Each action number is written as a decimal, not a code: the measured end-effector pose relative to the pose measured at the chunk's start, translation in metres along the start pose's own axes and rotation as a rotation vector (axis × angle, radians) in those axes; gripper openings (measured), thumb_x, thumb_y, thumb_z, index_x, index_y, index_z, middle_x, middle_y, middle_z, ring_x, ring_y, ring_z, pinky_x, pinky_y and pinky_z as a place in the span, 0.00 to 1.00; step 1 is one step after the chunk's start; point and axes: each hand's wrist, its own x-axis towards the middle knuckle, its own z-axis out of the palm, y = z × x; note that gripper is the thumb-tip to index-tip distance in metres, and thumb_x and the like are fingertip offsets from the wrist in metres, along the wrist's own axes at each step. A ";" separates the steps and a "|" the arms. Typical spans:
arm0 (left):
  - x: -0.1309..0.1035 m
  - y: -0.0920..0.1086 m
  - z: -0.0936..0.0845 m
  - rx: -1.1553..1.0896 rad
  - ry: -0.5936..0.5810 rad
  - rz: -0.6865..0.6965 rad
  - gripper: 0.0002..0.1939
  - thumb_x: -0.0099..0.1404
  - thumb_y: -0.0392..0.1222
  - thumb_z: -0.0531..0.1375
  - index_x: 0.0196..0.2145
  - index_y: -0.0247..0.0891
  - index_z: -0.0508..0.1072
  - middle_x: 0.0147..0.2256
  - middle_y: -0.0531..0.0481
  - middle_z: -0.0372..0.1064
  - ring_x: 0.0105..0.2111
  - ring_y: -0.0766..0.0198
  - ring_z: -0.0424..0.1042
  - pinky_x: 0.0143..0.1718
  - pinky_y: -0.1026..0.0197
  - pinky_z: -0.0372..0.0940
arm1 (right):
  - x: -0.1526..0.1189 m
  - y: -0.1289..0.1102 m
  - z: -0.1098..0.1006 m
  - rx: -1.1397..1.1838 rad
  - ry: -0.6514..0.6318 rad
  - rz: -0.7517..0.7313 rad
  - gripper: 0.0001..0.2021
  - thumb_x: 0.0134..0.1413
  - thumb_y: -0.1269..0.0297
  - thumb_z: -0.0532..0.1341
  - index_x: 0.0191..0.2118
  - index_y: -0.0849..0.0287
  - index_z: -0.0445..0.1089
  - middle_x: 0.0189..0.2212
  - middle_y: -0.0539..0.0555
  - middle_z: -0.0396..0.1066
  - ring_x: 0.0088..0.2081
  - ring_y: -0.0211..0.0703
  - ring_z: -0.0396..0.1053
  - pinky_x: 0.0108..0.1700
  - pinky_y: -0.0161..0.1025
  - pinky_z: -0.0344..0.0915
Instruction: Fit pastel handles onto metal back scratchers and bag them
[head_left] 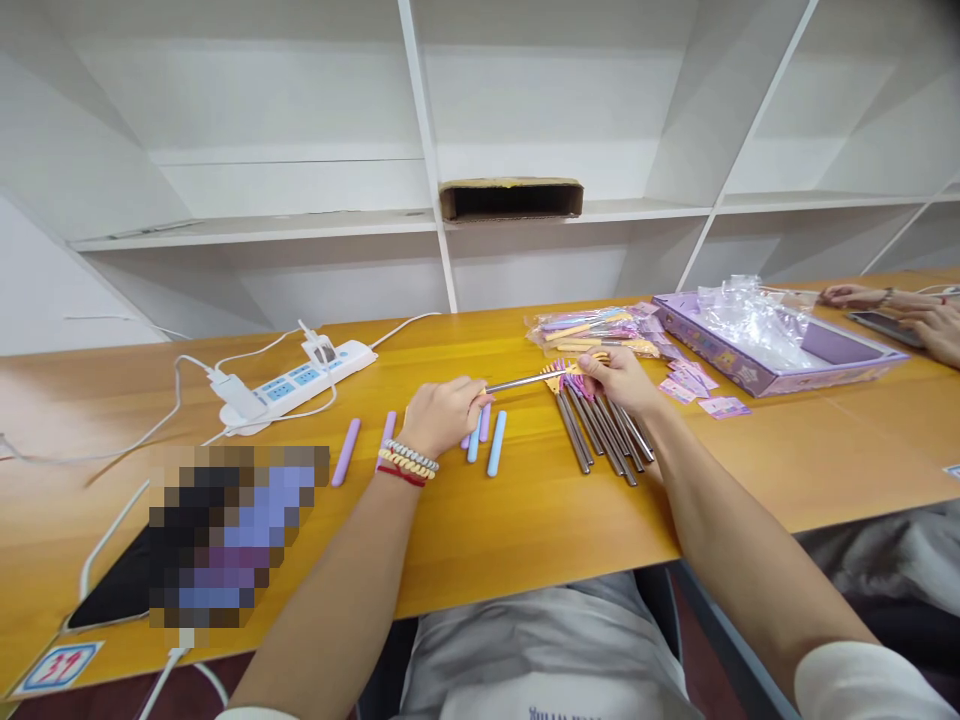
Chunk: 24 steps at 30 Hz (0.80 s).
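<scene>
Between my hands a thin metal rod (525, 381) with a yellow claw-shaped head is held nearly level above the table. My left hand (445, 415), with bracelets at the wrist, is closed round the rod's left end. My right hand (616, 378) pinches the yellow head at the other end. Below it lies a bundle of metal rods (600, 430) with yellow and pink claw heads. Near my left hand lie loose handle tubes, among them a blue tube (496, 444) and a purple tube (346, 453); some are partly hidden by my left hand and wrist.
Bagged rods (592, 328) lie behind the bundle, beside small purple cards (690, 380). A purple box (795, 378) holds clear bags. A power strip (300, 385) with white cables and a partly blurred dark device (112, 590) are at left. Another person's hands (937, 325) rest at far right.
</scene>
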 end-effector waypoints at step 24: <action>0.006 0.020 -0.010 -0.169 -0.105 0.017 0.16 0.67 0.46 0.49 0.37 0.40 0.74 0.31 0.49 0.73 0.32 0.62 0.71 0.30 0.62 0.57 | -0.002 -0.012 0.023 0.248 -0.046 0.089 0.17 0.48 0.49 0.62 0.28 0.62 0.67 0.19 0.52 0.70 0.16 0.32 0.59 0.18 0.31 0.52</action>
